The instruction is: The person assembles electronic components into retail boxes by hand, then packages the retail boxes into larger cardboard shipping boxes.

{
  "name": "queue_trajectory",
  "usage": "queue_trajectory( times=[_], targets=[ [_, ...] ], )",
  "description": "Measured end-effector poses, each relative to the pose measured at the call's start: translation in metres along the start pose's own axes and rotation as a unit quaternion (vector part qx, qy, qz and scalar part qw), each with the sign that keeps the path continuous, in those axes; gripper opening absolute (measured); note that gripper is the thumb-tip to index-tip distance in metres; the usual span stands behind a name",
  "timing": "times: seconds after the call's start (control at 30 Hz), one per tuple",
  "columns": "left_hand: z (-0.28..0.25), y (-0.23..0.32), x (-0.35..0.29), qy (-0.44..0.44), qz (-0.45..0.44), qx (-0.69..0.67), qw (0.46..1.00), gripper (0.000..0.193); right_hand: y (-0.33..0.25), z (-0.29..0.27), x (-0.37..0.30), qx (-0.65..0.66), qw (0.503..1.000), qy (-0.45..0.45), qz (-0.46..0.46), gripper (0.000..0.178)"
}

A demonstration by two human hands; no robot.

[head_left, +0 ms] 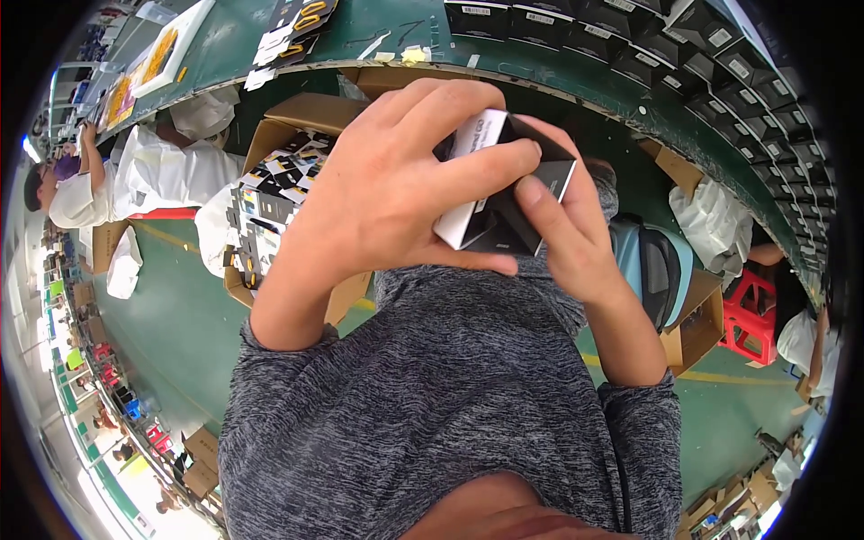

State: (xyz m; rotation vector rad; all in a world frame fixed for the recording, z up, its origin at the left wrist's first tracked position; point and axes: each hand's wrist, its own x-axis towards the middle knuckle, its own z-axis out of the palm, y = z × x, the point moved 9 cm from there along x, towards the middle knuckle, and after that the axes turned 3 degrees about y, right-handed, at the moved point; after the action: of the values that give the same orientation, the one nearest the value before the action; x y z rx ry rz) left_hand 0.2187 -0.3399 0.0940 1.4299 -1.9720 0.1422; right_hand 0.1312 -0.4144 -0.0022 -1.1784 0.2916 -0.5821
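Between my two hands is a small black and white carton point(498, 223), held up in front of my chest near the bench edge. One end of it stands open, with a dark flap point(556, 173) sticking out. My left hand point(396, 180) wraps over the white side, its fingers reaching across the top and its thumb underneath. My right hand point(576, 225) grips the other side, its thumb pressed on the dark flap. What lies inside the carton cannot be made out.
Stacked black boxes point(594, 40) line the green bench point(387, 54) at the back right. Flat printed cartons point(292, 27) lie at its back left. A cardboard box point(297, 112) full of printed cartons stands below left. Beside me are a blue bag point(630, 261) and a red stool point(749, 315).
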Motion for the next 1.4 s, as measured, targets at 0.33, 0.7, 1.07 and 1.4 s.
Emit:
queue_trajectory(
  times=[0.33,0.7,1.07,1.4],
  targets=[
    [-0.013,0.003,0.000,0.051,0.021,0.008,0.998,0.074,0.014,0.009,0.003,0.047,0.997,-0.057,-0.026,0.070],
    [-0.078,-0.081,-0.080,0.496,-0.242,-0.233,0.800,0.109,0.090,-0.068,0.002,-0.062,0.995,0.025,0.075,0.020],
    [0.054,-0.101,-0.121,0.409,-0.421,-0.508,0.630,0.094,0.024,0.005,-0.029,-0.522,0.800,-0.212,-0.208,0.043],
    [0.085,-0.035,-0.084,0.289,-0.327,-0.521,0.733,0.114,0.010,-0.010,-0.060,-0.480,0.815,-0.199,-0.256,0.046]
  ],
)
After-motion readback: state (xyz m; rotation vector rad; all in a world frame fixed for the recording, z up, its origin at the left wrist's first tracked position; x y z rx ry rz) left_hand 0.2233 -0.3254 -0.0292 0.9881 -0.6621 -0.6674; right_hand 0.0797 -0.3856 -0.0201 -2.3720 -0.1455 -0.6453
